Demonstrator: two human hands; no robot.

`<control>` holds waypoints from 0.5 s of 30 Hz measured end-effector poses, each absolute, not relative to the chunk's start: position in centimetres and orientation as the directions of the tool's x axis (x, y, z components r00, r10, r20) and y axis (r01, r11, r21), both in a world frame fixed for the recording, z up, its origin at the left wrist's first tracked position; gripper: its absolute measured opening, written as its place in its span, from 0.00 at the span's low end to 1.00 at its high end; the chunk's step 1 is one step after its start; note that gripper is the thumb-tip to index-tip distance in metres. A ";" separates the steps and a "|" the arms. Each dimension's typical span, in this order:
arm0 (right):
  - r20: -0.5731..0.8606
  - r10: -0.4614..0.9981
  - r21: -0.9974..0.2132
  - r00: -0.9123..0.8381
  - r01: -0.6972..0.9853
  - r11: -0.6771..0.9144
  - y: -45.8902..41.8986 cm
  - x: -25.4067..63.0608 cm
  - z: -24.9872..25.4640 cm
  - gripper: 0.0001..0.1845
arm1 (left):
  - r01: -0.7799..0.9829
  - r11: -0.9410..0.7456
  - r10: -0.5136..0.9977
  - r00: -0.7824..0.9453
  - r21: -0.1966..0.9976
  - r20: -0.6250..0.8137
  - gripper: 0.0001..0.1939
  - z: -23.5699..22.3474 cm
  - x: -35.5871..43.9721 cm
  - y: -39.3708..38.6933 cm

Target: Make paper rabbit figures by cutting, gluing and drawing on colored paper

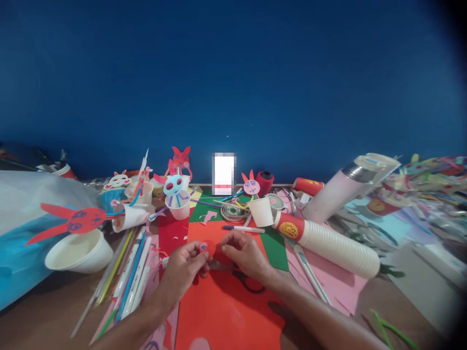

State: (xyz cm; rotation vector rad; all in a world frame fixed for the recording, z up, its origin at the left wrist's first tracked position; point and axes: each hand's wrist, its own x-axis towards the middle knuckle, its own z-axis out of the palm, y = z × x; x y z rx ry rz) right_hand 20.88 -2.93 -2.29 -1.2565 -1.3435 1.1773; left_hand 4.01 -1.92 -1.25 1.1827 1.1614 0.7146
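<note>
A small red paper piece [209,246] with a drawn eye [204,247] on it sat between the thumb and fingers of my left hand [184,265], raised above an orange-red sheet [229,318]. My right hand [245,250] was just beside it, thumb and forefinger brought together; I could not tell whether anything was pinched between them. Below that hand lay scissors [255,290], their dark handle loops partly hidden. Beyond my fingers a capped marker [243,229] lay across the sheet, and past it stood a white cup [261,213] with a pink rabbit face [251,187] above it. To my right, a long stack of paper cups [339,248] lay on its side near a leaning pale tumbler [332,192]. To my left were a bundle of pens [133,272] and a red rabbit face [85,221] above a white bowl [78,255]. A blue wall [233,82] rose behind everything.
</note>
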 end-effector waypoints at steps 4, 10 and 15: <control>-0.015 0.998 -1.000 -0.063 0.016 -0.014 -2.9 21.0 -2.1 0.04 | 0.128 0.291 0.903 0.290 0.948 -0.316 0.09 -1.0 4.0 -1.9; -0.040 0.999 -0.991 -0.024 -0.126 -0.042 -2.3 21.5 -2.3 0.07 | 0.142 0.316 0.882 0.320 0.938 -0.346 0.12 -1.2 4.1 -2.1; -0.060 0.998 -0.984 0.002 -0.170 -0.059 -2.1 21.5 -2.1 0.10 | 0.147 0.321 0.868 0.350 0.936 -0.353 0.13 -1.8 4.0 -2.0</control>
